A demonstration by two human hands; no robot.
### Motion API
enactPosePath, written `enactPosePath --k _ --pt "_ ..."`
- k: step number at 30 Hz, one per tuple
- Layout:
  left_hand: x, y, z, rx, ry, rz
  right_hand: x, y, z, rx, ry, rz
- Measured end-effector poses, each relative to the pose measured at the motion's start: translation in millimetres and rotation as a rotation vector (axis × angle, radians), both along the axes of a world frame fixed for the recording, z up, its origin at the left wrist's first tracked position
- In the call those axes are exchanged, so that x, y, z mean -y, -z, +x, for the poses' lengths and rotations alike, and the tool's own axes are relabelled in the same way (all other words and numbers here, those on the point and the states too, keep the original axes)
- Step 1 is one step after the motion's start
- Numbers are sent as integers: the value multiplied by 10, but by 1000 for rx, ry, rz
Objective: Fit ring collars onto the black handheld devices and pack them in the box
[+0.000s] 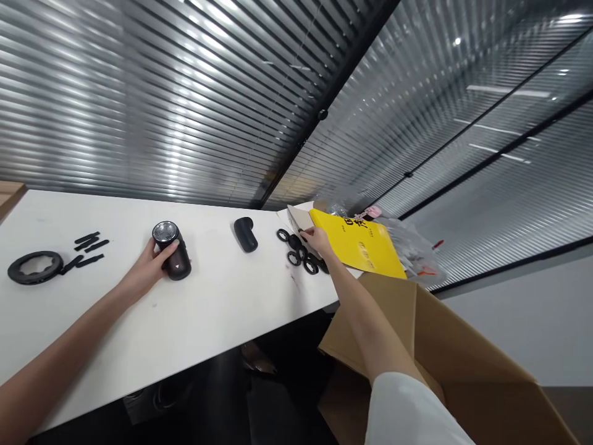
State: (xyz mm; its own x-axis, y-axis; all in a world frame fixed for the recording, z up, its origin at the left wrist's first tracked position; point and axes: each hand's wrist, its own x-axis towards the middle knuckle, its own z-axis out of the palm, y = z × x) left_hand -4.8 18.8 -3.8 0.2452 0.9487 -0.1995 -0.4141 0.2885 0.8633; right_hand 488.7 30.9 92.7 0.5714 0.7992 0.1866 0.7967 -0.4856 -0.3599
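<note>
My left hand (156, 259) is wrapped round a dark fabric shaver (178, 264), which stands upright on the white table with its round perforated metal head on top. To the right, my right hand (317, 240) reaches over a cluster of black notched rings (310, 266). Its fingertips are pinched together on a small black part (302, 233), whose shape is mostly hidden. Between the two hands lies a dark, curved handle-like piece (245, 235), touched by neither.
A large black ring (35, 267) and several short black strips (89, 261) lie at the table's left. A yellow package (359, 244) and clear plastic bags (417, 253) sit beyond my right hand. An open cardboard box (467, 334) stands by the table's right front edge.
</note>
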Motion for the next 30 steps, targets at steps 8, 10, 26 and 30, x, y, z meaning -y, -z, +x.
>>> enactPosePath --k 8,10,26,30 --pt "68 -138 24 -19 -54 -15 -482 -249 -1032 -221 -527 417" --pt "89 -183 5 6 -54 -8 -529 -137 -1651 -489 -865 486" --pt "-34 -90 14 272 85 -93 -503 911 -3330 -1388 -1025 239" --pt "-11 -119 10 223 82 -103 -408 885 -3377 -1413 -1024 146"
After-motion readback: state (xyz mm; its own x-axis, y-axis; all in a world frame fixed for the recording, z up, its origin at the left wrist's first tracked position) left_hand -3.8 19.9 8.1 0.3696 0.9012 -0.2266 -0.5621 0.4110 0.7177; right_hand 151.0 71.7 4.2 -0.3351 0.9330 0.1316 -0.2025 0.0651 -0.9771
